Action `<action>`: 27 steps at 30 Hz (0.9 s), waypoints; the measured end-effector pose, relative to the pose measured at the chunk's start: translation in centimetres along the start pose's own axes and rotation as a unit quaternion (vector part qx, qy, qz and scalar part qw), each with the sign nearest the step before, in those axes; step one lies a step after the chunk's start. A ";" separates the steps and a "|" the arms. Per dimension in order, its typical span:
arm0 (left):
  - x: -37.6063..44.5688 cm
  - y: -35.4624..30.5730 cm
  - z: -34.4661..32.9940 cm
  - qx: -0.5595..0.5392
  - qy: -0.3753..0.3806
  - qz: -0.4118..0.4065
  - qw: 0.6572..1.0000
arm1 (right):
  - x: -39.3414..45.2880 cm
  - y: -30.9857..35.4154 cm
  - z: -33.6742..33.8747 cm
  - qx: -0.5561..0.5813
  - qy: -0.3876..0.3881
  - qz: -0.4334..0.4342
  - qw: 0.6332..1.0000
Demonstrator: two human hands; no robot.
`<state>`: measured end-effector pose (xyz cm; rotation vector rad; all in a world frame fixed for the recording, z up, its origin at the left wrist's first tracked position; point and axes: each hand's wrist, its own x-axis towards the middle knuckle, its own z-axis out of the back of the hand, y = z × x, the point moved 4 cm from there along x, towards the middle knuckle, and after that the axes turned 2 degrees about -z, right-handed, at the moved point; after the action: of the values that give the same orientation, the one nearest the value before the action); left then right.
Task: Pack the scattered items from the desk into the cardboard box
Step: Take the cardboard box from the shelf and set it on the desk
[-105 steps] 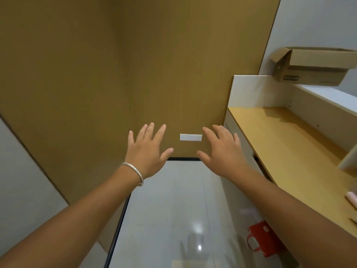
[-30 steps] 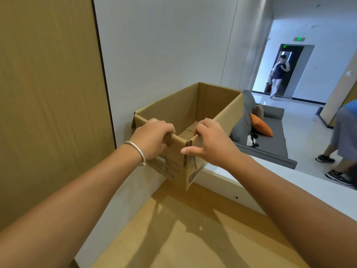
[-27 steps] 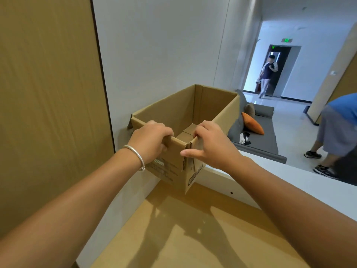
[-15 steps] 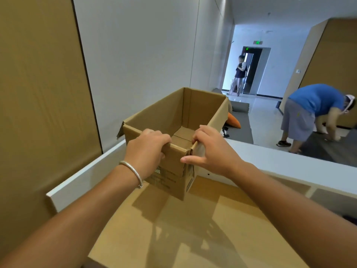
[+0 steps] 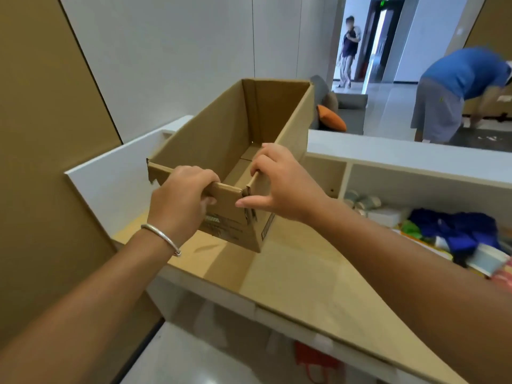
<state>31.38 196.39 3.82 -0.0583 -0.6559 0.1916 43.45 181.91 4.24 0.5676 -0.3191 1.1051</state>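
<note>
The left hand [image 5: 180, 198] is gripping the near wall of the cardboard box [image 5: 221, 145], with its fingers curled over the top edge and a silver bracelet [image 5: 162, 238] sitting on the wrist. The box is open at the top and looks empty inside, as far as the head view is showing. It is being held up in the air, tilted a little, above the left end of the wooden counter [image 5: 291, 278] and in front of the white ledge [image 5: 401, 153] behind it.

The right hand [image 5: 279, 187] is holding the box's right wall near the same corner. Its fingers are hooking over the edge and its thumb is pointing out along the outside.

Farther right, the scattered items [image 5: 454, 231] are lying in a pile at the right end of the counter. There is blue cloth, something green, some shiny round tins and a pale roll, but it is too blurry to name them all.

This looks like the very first step: bringing the box to a good spot. Nothing seems to be packed yet. Next, the box probably needs to be set down flat on the bare wood, close to the pile, with the open top facing up. Then both hands could let go and start picking things up.
</note>
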 end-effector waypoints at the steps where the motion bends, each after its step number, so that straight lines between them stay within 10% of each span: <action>1: -1.2 -1.5 0.3 0.003 0.000 0.000 1.000 | -1.8 0.1 0.7 0.005 0.001 -0.003 1.000; 27: -18.8 -8.1 -9.6 -0.026 0.165 0.040 0.985 | -23.3 -0.4 -6.8 0.029 0.161 -0.156 0.974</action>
<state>23.97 184.85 -14.12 -0.1642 -0.3288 0.2367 33.66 168.26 -13.30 0.4621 0.0850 0.8843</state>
